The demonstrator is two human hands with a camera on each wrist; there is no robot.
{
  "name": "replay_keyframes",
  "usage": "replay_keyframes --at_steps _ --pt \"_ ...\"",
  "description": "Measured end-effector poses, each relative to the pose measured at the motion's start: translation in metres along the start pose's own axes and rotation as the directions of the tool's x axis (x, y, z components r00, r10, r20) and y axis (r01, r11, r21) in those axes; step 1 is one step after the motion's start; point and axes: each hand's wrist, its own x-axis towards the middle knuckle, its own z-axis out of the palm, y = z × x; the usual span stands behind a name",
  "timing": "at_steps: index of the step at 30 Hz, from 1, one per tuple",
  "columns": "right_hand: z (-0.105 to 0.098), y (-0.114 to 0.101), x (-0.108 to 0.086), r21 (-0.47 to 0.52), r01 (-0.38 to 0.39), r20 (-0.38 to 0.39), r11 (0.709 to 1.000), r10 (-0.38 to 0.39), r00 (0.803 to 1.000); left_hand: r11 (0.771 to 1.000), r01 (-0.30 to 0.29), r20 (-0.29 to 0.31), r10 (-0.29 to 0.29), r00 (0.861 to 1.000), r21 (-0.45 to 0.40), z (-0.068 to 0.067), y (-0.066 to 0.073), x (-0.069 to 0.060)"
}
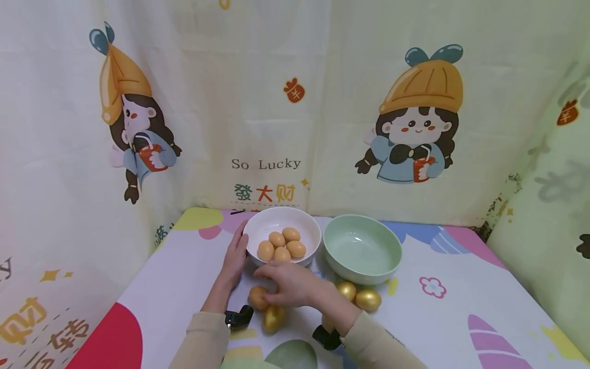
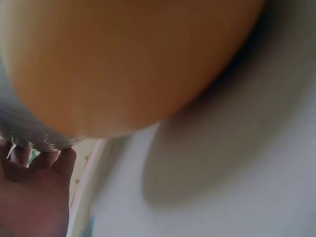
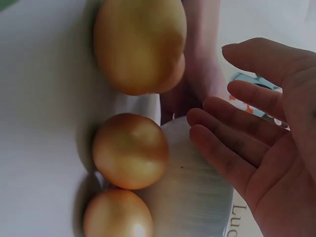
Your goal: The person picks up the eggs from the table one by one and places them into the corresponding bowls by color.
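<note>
Gripping nothing with the right hand, showing thumb and fingers apart in the right wrist view, hovering right over a brown egg! Finding that egg on the cloth, just in front of the white bowl, partly hiding behind the thumb; not giving away any sure contact. Resting the left hand against the bowl's left side, touching rather than clamping, apparently steadying it. Calling now, probably, for a neat pinch: curling thumb and fingertips round the egg's middle, squeezing lightly on that smooth, round shape, lifting straight up, and sparing the gold egg just beside it any nudge. Seeing five more brown eggs inside the bowl, bunching toward the near side. Spotting, farther right, the green bowl, with two gold eggs just in front.
</note>
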Motion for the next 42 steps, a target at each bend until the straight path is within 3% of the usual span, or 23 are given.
replay_keyframes --at_steps 11,17,21,36,42 --pt "0.014 0.000 0.005 -0.072 -0.021 0.036 0.997 0.023 0.999 1.000 0.005 -0.005 -0.005 1.000 -0.023 0.001 -0.002 0.000" --pt "0.023 0.002 0.007 -0.088 -0.006 0.048 0.996 0.010 0.999 0.999 0.012 0.007 -0.012 1.000 -0.038 0.002 0.004 -0.003" --pt "0.026 0.000 0.008 -0.132 0.001 0.045 0.991 0.005 0.999 0.999 0.011 -0.005 -0.011 1.000 -0.031 0.002 -0.001 -0.001" --pt "0.027 -0.012 0.018 -0.204 -0.098 0.120 0.974 0.124 0.985 1.000 0.014 -0.008 -0.015 1.000 -0.019 0.001 0.000 0.001" --pt "0.027 -0.016 0.020 -0.199 -0.115 0.116 0.973 0.140 0.983 1.000 0.012 -0.012 -0.012 1.000 -0.018 0.001 -0.001 0.001"
